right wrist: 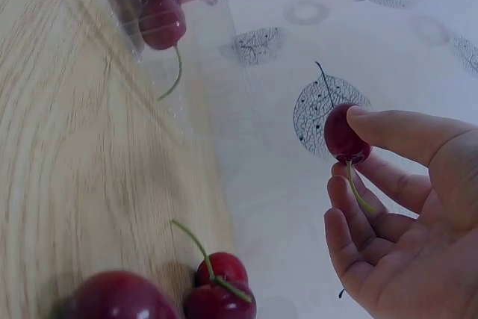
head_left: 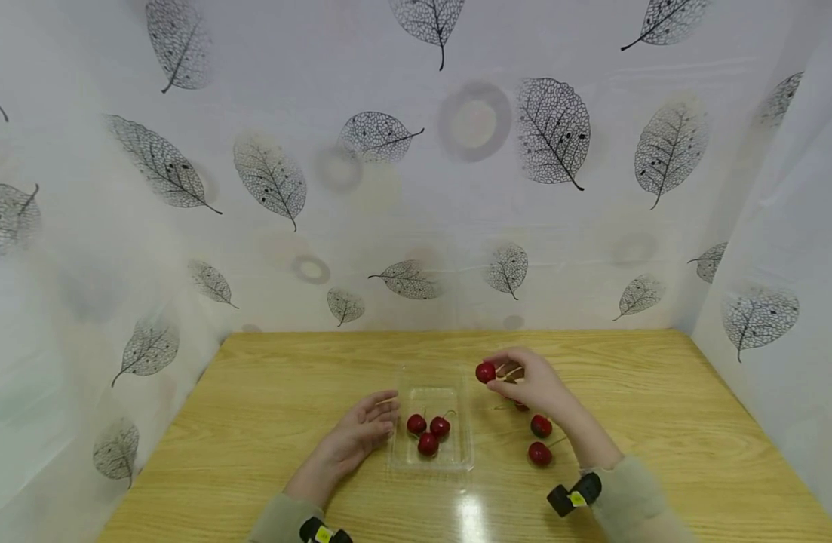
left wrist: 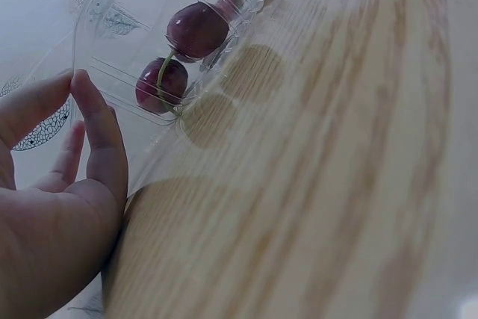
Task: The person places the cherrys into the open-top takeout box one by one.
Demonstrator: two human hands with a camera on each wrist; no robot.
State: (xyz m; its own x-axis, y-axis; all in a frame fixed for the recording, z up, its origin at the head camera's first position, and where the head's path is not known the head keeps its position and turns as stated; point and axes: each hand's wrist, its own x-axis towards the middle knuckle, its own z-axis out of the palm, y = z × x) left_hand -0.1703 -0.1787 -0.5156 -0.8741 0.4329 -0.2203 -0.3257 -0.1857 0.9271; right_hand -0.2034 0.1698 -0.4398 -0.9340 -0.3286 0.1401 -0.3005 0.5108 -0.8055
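My right hand (head_left: 529,381) pinches a dark red cherry (right wrist: 345,137) between thumb and fingers, its green stem hanging below. It is raised just beyond the right far corner of a clear plastic box (head_left: 468,445). Inside the box, three cherries lie close together, including a stemmed cherry (head_left: 440,427) on the right. My left hand (head_left: 357,434) is at the box's left side, fingers loosely extended with the tips right at the wall. In the left wrist view, the thumb and a fingertip overlap the box's rim (left wrist: 75,50).
More cherries lie on the wooden table (head_left: 280,392) right of the box, including a cherry (head_left: 541,425) and a stemmed cherry (head_left: 540,453) near my right forearm. A pale leaf-patterned sheet (head_left: 416,226) hangs behind the table and along both sides.
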